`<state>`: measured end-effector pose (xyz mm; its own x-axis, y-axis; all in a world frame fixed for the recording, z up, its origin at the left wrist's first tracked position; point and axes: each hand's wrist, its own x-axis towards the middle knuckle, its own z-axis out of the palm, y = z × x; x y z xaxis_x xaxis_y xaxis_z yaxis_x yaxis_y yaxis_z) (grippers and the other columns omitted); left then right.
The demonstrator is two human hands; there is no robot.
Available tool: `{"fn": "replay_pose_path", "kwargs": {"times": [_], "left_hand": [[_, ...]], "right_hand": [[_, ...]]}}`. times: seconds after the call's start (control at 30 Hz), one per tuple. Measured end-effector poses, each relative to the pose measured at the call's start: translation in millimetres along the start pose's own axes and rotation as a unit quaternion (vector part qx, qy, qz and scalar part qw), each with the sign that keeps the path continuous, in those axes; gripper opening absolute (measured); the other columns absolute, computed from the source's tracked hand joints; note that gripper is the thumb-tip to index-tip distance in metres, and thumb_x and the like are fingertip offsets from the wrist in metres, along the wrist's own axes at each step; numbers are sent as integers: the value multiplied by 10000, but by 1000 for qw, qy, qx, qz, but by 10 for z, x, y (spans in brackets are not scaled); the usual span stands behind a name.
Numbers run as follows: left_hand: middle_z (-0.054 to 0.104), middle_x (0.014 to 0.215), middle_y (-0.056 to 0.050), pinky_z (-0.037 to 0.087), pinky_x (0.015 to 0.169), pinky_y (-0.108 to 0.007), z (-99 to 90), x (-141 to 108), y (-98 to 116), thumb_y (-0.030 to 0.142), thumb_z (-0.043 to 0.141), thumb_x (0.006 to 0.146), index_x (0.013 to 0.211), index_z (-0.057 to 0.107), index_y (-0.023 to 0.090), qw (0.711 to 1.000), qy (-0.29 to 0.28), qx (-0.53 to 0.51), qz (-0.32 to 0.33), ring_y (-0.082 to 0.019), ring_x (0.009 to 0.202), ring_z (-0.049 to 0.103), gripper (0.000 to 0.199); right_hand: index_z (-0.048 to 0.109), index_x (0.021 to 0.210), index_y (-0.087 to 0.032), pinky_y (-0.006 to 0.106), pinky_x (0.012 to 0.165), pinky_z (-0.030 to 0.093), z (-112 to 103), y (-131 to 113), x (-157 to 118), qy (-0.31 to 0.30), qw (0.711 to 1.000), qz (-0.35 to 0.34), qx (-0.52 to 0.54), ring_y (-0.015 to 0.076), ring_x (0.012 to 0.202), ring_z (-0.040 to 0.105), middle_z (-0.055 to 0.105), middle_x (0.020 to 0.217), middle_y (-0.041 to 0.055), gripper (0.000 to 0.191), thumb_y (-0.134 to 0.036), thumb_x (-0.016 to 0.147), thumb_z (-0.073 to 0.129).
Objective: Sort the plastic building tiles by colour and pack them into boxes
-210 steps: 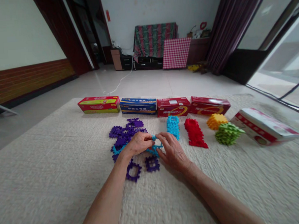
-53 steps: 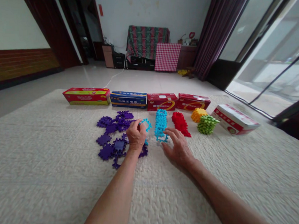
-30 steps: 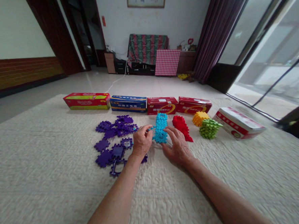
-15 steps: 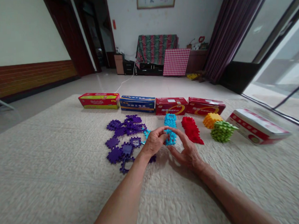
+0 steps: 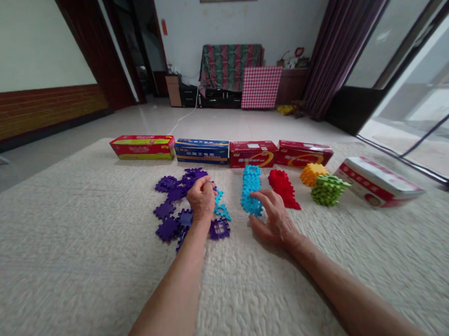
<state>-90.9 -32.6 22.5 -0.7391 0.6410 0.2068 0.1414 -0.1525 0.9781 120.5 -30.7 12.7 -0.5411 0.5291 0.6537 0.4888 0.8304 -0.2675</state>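
My left hand (image 5: 202, 195) is over the right part of the scattered purple pieces (image 5: 168, 228), its fingers curled together; whatever they hold, if anything, is hidden. A few light blue pieces (image 5: 221, 212) lie just right of it, beside a purple window-like piece (image 5: 219, 229). My right hand (image 5: 271, 216) rests at the near end of a row of light blue pieces (image 5: 251, 184), thumb and fingers apart, fingertips touching the row. Right of that row lie red pieces (image 5: 282, 187). Farther right are a yellow stack (image 5: 313, 173) and a green stack (image 5: 328, 190).
Behind the pieces stand a red and yellow-green box (image 5: 143, 148), a blue box (image 5: 203, 152) and two red boxes (image 5: 253, 154). At the right sits a white and red box (image 5: 379, 181). All lie on a cream quilted cover (image 5: 80, 237).
My left hand has left the light blue row and moved left over the purple pieces. My right hand stays at the row. The view has shifted slightly.
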Motion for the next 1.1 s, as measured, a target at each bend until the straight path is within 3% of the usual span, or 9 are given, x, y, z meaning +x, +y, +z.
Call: {"fn": "replay_pose_path", "kwargs": {"times": [0.23,0.37,0.47,0.67,0.83,0.9,0.97,1.1], "left_hand": [[714,707,-21,496,551,-226,-72,35,-29,211,472,739,944,728,148,994,-12,104,29,-125,501,611,334],[746,855,-39,526,742,-257,-129,75,-53,179,478,788,968,735,170,975,-33,207,75,-164,730,681,314],[733,968,-62,486,880,-269,-142,35,-32,158,479,818,964,739,178,934,-80,318,141,-182,901,669,300],[664,1019,-121,469,870,-323,-128,-136,28,276,560,820,1033,730,193,825,-176,508,177,-249,974,616,285],[665,964,-137,460,854,-357,-136,-167,29,258,526,835,951,748,175,793,-185,551,183,-275,948,609,263],[670,945,-143,466,832,-357,-136,-157,17,196,492,831,908,753,159,791,-186,552,185,-275,925,619,274],[677,939,-143,472,825,-350,-124,-143,10,166,485,821,901,756,153,808,-178,531,184,-271,923,628,283],[705,972,-92,490,803,-277,-59,-127,43,185,558,794,948,749,166,891,-179,385,161,-188,834,655,245]], "right_hand": [[500,1250,-182,490,928,388,66,13,3,-29,997,24,-63,312,1100,492,531,1196,144,486,-203,776,610],[493,1264,-175,500,959,367,86,46,3,-27,996,28,-77,319,1151,474,521,1256,153,495,-205,786,620],[486,1271,-176,511,970,358,87,58,4,-26,996,24,-78,328,1185,459,497,1305,163,515,-212,778,630],[482,1270,-195,520,972,356,78,48,0,-27,997,22,-72,332,1196,447,483,1336,157,522,-215,771,635],[497,1253,-181,521,964,363,76,37,1,-25,997,21,-70,335,1181,457,499,1317,162,501,-216,771,633],[501,1251,-180,523,962,365,77,32,2,-22,997,21,-67,336,1178,461,504,1313,162,497,-216,772,629],[506,1247,-184,523,960,369,75,25,6,-15,998,19,-60,333,1176,468,514,1304,159,487,-212,775,625],[516,1221,-196,498,948,392,70,7,17,20,999,5,-37,304,1140,504,563,1231,137,448,-177,784,610]]}}
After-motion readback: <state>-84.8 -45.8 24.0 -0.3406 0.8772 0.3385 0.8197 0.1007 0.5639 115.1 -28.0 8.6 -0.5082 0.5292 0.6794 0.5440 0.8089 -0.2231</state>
